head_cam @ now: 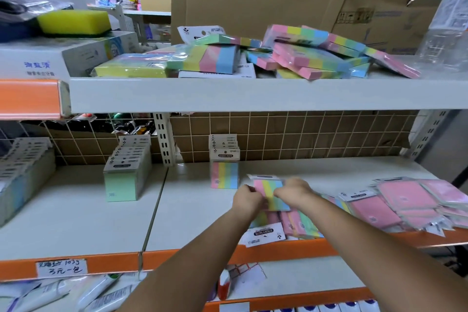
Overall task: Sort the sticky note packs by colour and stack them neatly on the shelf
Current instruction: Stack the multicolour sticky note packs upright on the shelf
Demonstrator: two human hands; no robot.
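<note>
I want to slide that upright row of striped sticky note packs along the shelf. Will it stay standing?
Probably not as one. The striped row stands on narrow edges, so packs may tip or fan apart. Their glossy wrap looks slippery, so they should slide easily on the smooth shelf.

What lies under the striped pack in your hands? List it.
Under the striped pack held by both hands, left and right, lie more loose packs and an upside-down STICKY NOTE header card. How many packs lie beneath cannot be seen; the arms cover them.

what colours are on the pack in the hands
Stripes of pink, yellow, green and blue on the pack, gripped by both hands; the head view shows it best.
</note>
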